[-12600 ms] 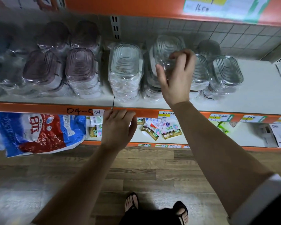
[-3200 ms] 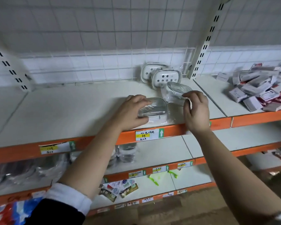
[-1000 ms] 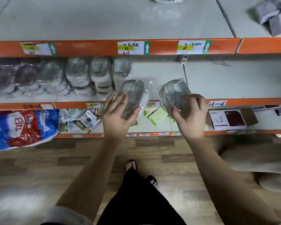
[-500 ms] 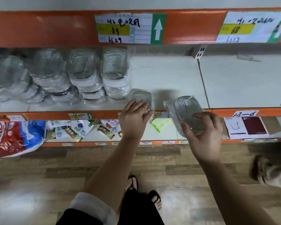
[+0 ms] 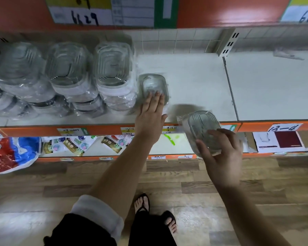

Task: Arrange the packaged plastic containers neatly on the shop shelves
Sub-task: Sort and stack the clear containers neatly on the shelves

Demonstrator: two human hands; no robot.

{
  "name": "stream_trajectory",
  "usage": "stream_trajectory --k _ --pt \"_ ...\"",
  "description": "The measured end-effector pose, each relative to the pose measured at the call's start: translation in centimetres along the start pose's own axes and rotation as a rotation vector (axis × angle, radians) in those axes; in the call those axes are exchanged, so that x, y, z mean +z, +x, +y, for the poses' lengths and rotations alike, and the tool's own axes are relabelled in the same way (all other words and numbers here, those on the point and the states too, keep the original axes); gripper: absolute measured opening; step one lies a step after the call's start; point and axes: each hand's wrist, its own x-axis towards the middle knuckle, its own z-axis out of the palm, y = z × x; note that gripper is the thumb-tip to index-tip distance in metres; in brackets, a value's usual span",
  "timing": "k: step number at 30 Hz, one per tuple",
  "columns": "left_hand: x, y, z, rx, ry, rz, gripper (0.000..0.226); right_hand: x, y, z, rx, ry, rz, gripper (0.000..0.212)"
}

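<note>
The left hand [image 5: 150, 119], fingers straight, is pressing one wrapped container [image 5: 153, 86] flat on the shelf [image 5: 194, 77], just beside the stacked packs [image 5: 112, 73]. The right hand [image 5: 222, 153] is gripping a second container [image 5: 203, 128] at the shelf's front edge; next, it likely needs setting down alongside the first.

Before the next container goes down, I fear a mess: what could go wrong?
The left hand presses flat on the shelved container beside the wrapped stacks; a hard push might topple them. The right hand grips the second container over the shelf edge; it might slip to the floor.
</note>
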Motion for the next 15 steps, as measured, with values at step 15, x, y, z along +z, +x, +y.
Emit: stream_trajectory --k 15 --pt "-1.4 -7.7 -6.5 -0.055 -0.093 0.178 0.039 2.0 -0.1 -0.6 -0.051 -0.141 -0.134 0.048"
